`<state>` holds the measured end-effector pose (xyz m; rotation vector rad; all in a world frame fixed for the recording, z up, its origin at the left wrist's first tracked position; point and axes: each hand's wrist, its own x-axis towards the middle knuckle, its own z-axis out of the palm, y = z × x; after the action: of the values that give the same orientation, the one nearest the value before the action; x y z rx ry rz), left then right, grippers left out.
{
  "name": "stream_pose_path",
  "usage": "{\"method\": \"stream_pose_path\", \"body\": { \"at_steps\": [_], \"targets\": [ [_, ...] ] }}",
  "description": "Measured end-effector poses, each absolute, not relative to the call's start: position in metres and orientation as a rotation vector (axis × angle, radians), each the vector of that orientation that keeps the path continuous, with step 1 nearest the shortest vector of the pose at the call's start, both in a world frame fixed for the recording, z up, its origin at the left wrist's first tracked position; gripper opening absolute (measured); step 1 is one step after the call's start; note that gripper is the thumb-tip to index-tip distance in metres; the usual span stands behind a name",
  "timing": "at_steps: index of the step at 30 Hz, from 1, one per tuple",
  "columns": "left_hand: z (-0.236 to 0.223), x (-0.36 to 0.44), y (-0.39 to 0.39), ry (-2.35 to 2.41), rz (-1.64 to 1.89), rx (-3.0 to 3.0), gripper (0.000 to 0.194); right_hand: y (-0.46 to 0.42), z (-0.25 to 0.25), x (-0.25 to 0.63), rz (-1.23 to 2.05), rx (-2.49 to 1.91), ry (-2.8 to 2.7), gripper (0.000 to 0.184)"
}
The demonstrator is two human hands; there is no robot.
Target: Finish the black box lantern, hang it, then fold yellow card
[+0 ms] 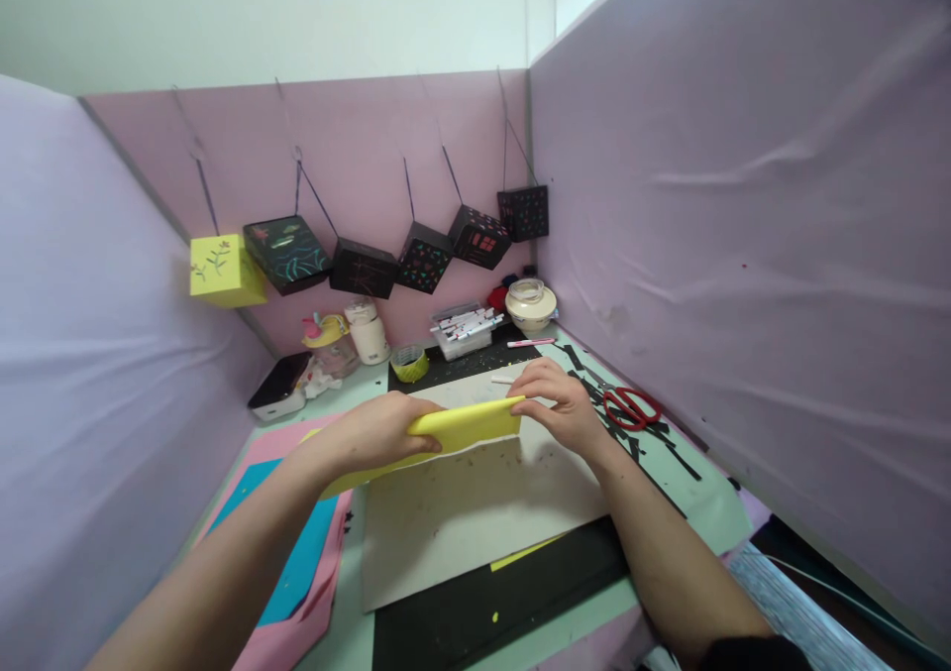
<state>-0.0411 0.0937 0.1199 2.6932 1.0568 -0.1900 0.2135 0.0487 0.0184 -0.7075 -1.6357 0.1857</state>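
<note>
A folded sheet of yellow paper is held up above a pale board. My left hand grips it near the middle, thumb on the near side. At its right end my right hand pinches the edge between thumb and fingers. The paper stretches down to the left behind my left wrist, where part of it is hidden. Small specks and scraps lie on the board, which rests on black paper.
Red-handled scissors lie among black strips at right. Blue paper sits on pink sheets at left. Behind are green tape, a box of markers and a lidded bowl. Decorated boxes hang above.
</note>
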Motion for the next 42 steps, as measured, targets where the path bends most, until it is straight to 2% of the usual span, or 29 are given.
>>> {"method": "stream_pose_path", "body": {
  "at_steps": [8,11,14,16,19,21,24,27,32,42],
  "targets": [
    [0.120,-0.042,0.093,1.042,-0.196,2.708,0.035,0.048,0.019,0.213,0.146,-0.712,-1.656,0.006],
    [0.117,-0.040,0.089,1.060,-0.135,2.792,0.052,0.048,0.020,0.213,0.135,-0.703,-1.662,0.007],
    [0.109,-0.030,0.082,1.037,0.116,2.971,0.070,0.047,0.021,0.213,0.126,-0.688,-1.668,0.007],
    [0.101,-0.017,0.074,0.971,0.299,3.054,0.062,0.046,0.021,0.213,0.124,-0.681,-1.674,0.007],
    [0.089,0.006,0.064,0.928,0.462,3.083,0.032,0.046,0.020,0.212,0.127,-0.675,-1.679,0.006],
    [0.084,0.016,0.060,0.981,0.502,3.076,0.021,0.045,0.020,0.212,0.138,-0.682,-1.666,0.007],
    [0.082,0.018,0.059,1.069,0.528,3.038,0.022,0.044,0.019,0.211,0.177,-0.701,-1.634,0.006],
    [0.087,0.010,0.060,1.117,0.585,2.996,0.022,0.044,0.019,0.210,0.207,-0.737,-1.618,0.022],
    [0.093,0.000,0.059,1.100,0.633,2.941,0.022,0.042,0.018,0.203,0.192,-0.705,-1.601,0.007],
    [0.092,0.000,0.058,1.092,0.640,2.880,0.021,0.043,0.015,0.200,0.186,-0.698,-1.620,0.007]
  ]
}}
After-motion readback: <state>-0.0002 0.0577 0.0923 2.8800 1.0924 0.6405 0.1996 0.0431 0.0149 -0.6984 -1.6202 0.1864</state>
